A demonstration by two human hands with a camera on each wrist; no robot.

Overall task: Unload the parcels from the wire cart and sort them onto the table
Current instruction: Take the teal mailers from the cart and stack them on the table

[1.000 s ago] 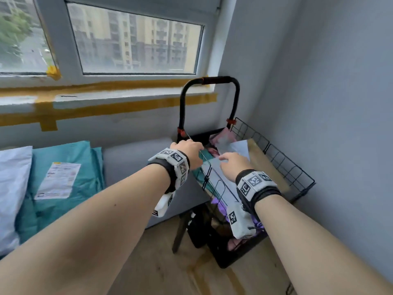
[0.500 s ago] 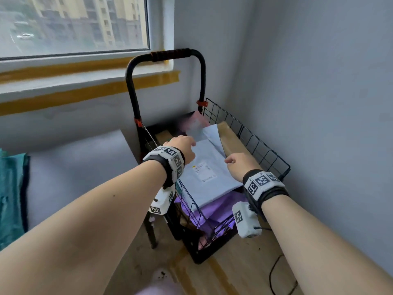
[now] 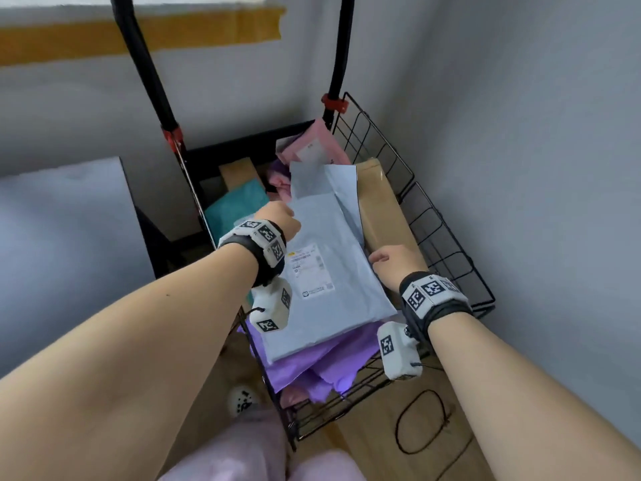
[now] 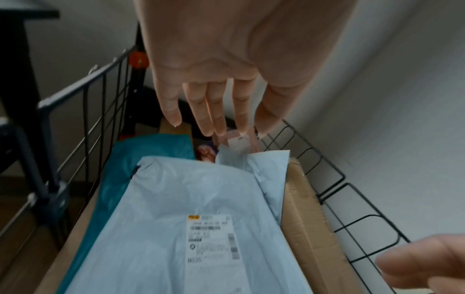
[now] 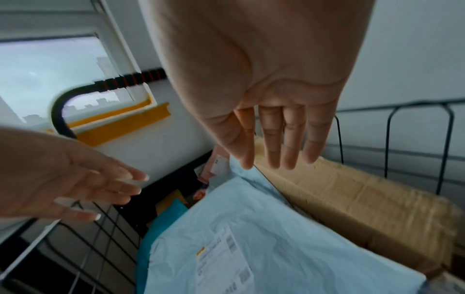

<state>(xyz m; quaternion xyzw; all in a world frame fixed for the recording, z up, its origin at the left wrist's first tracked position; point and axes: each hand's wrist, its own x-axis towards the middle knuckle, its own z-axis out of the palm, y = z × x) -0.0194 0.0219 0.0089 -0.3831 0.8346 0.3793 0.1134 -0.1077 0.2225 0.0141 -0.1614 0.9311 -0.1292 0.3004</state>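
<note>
The black wire cart [image 3: 447, 234] stands in a corner, full of parcels. On top lies a pale blue mailer [image 3: 333, 272] with a white label. Under it are purple mailers [image 3: 322, 366], a teal one [image 3: 232, 210] at the left, a pink one [image 3: 312, 147] at the back and a brown cardboard box [image 3: 381, 206] along the right side. My left hand [image 3: 279, 218] is at the blue mailer's left edge, its fingers [image 4: 214, 111] straight and holding nothing. My right hand [image 3: 390, 260] is at the right edge over the box, its fingers [image 5: 276, 139] also straight.
The grey table [image 3: 62, 237] stands left of the cart. The cart's black handle [image 3: 145, 64] rises at the back and a grey wall [image 3: 555, 168] runs close along the right. A black cable loop [image 3: 423, 421] lies on the wooden floor.
The view has tilted down and closed in on the cart. Both hands have moved from the cart's near rim to the two sides of the pale blue mailer.
</note>
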